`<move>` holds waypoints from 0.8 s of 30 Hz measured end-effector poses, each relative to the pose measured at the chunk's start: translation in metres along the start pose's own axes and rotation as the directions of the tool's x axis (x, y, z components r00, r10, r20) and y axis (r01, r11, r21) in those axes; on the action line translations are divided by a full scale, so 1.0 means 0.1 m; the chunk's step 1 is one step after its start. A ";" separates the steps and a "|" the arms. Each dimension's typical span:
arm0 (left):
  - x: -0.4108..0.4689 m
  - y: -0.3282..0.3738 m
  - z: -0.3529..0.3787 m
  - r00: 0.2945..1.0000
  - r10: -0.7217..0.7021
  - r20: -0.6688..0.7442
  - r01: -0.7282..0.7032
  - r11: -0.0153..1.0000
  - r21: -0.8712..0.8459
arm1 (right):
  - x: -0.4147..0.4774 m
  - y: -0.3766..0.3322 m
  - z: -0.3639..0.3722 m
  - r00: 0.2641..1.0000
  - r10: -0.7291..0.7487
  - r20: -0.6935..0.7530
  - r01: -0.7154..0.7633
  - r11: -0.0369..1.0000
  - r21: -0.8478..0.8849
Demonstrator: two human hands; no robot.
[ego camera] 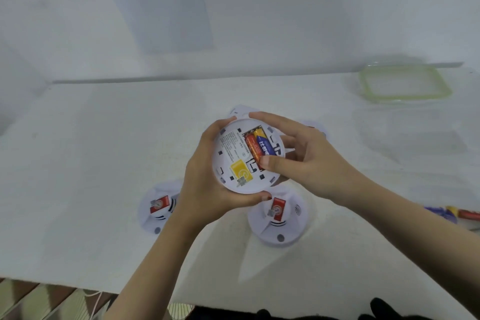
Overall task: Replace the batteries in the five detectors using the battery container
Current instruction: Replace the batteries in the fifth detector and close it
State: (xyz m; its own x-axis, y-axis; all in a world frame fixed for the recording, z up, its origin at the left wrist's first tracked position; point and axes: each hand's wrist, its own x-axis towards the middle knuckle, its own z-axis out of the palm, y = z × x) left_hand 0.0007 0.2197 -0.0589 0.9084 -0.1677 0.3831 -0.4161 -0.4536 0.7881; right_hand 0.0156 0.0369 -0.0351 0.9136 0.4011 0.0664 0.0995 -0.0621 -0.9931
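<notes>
White detector (pixel 235 161) held back-up over the table (pixel 98 163), your left hand (pixel 205 184) gripping its near rim, your right hand (pixel 309 161) curled over the far rim, thumb pressing the orange and blue batteries (pixel 258 145) in its open bay, two more detectors (pixel 158 212) (pixel 280 221) on the table below.

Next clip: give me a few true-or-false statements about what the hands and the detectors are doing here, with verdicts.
1. The left hand grips a detector with its underside facing the camera. True.
2. That detector's battery bay is empty. False: two batteries lie in it.
3. The right hand has its thumb on the batteries' near end. True.
4. The green-rimmed lid lies at the near left of the table. False: it lies far right.
</notes>
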 end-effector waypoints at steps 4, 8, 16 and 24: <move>-0.02 -0.22 -0.23 1.000 -0.015 -0.002 0.015 1.000 0.015 | 0.19 0.00 0.22 0.999 0.010 0.044 -0.011 1.000 0.007; 0.02 -0.34 -0.43 0.999 -0.042 -0.010 0.042 0.999 0.009 | 0.46 -0.04 0.29 0.994 0.085 0.075 -0.084 0.996 -0.013; 0.12 -0.55 -0.73 0.998 -0.061 0.026 0.060 0.998 0.005 | 1.30 0.55 -0.10 0.984 0.107 -0.143 -0.178 0.488 -0.855; 0.15 -0.75 -0.91 0.999 -0.043 0.015 0.043 0.999 -0.033 | 1.50 0.69 -0.09 0.978 0.081 -0.193 -0.207 0.241 -0.948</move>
State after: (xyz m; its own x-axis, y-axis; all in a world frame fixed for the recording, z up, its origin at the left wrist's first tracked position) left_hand 0.0418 0.3310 -0.0680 0.9258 -0.1615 0.3418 -0.3777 -0.4315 0.8192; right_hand 0.1631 0.0851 -0.0925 0.9774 0.2113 0.0035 0.2090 -0.9644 -0.1618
